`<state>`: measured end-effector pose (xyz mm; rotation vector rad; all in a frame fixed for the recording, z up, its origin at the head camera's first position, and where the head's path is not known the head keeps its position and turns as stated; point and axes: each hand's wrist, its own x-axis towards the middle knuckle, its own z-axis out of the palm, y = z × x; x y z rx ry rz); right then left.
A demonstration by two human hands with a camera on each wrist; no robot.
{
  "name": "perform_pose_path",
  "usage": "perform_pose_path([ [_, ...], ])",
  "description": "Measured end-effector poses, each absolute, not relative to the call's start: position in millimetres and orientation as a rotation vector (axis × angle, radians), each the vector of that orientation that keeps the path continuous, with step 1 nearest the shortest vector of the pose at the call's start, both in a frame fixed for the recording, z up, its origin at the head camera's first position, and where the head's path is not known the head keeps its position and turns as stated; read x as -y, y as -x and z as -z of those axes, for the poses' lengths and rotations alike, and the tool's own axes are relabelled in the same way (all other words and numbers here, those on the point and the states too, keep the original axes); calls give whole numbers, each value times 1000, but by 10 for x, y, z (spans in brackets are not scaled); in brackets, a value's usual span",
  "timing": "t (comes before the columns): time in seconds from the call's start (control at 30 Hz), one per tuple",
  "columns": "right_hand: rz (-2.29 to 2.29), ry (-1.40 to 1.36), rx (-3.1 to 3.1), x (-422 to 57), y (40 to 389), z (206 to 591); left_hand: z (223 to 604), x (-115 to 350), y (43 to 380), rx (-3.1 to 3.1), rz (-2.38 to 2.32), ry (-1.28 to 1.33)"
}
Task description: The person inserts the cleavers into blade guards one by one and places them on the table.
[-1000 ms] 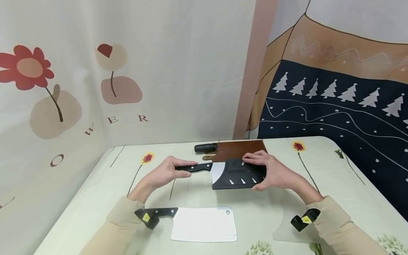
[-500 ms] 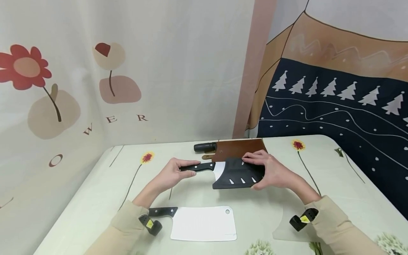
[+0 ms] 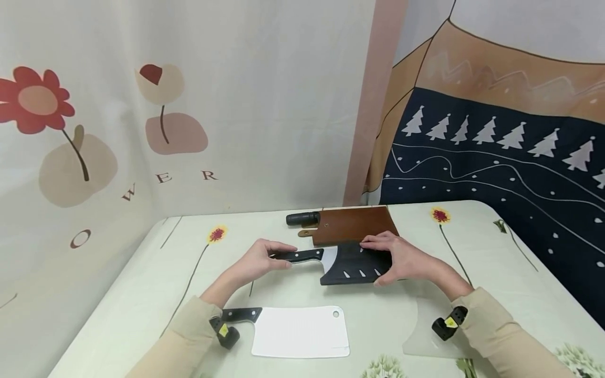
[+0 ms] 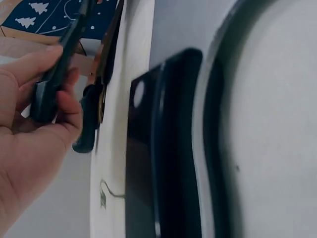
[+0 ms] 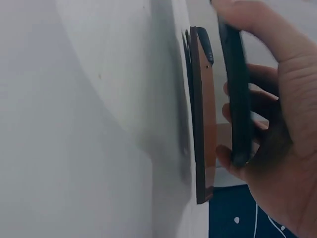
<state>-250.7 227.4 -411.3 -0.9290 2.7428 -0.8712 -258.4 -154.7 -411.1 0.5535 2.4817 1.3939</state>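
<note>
My left hand [image 3: 260, 260] pinches the black riveted handle [image 3: 307, 255] of a cleaver between thumb and fingers. A black blade sheath [image 3: 352, 268] with small white slots covers most of its blade, leaving a silver strip beside the handle. My right hand [image 3: 402, 257] grips the sheath's right end, thumb at the lower edge and fingers at the upper. In the right wrist view the sheath [image 5: 235, 99] appears edge-on, held above the table. Nearer me lies a second cleaver [image 3: 300, 332], its broad pale blade bare and its black handle [image 4: 163, 144] close to the left wrist camera.
Behind the hands, a brown leather sheath [image 3: 354, 226] with a black-handled knife [image 3: 302, 219] lies near the table's back edge. A pale translucent cleaver-shaped piece [image 3: 416, 336] lies at the right, partly under my right forearm. Printed curtains [image 3: 264, 105] hang behind the table.
The left hand has moved right with the handle, and less bare blade shows beside the sheath. Both hands and the sheathed cleaver sit slightly lower, showing more of the brown sheath.
</note>
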Motion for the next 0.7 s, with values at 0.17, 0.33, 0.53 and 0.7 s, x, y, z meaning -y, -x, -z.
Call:
perform_pose_path([
  [0.17,800,926,-2770,-2300,2528,4155,4148,1578,2598,-2516,-1337,-555],
  [0.33,726,899,-2789,-2277,2547,4182,4192,1598,2598,-2499,-1275,-589],
  [0.53,681,856,-2801,-2271,2550,4188,4236,1628,2593,-2446,-1328,-583],
  [0.7,662,795,-2792,-2297,2565,4204,4263,1670,2597,-2399,-1397,-533],
])
